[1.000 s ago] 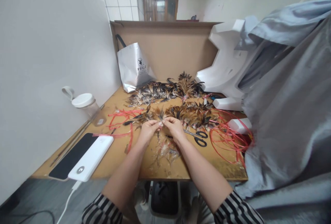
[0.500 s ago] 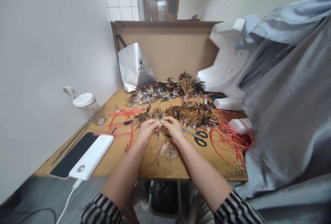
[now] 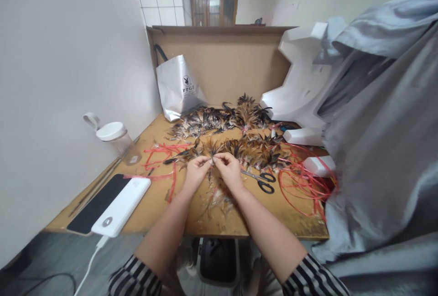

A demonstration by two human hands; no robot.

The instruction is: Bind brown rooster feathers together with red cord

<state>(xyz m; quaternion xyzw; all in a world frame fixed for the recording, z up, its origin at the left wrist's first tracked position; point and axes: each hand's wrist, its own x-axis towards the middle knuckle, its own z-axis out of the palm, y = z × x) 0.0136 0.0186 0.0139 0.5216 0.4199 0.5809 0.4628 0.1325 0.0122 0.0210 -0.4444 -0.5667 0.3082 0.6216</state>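
Both hands at bench centre, fingertips meeting. Left hand (image 3: 196, 172): thumb and index closed in a pinch. Right hand (image 3: 230, 170): same, thumb and index closed. Between them I've got the base of a small feather tuft (image 3: 211, 148), tips pointing away from me; exact grip point is too small to resolve.

The tuft sits at the left part of the front feather row (image 3: 255, 152), brown with dark tips, running off to my right. Back feather row (image 3: 205, 122) lies behind it, darker and greyer on the left.

Scissors (image 3: 259, 177) on the bench (image 3: 153, 211) just right of my right hand, black handles toward the right. Loose feather scraps (image 3: 222, 200) between my forearms. Red strips (image 3: 160, 152) left of my left hand; red strand tangle (image 3: 310, 184) well to the right, by the grey cloth (image 3: 383, 145).

Far left: white power bank (image 3: 125, 205), cable plugged in, alongside a dark slab (image 3: 99, 205). Lidded jar (image 3: 116, 136) behind those. Silver bag (image 3: 179, 88) leans at back left.
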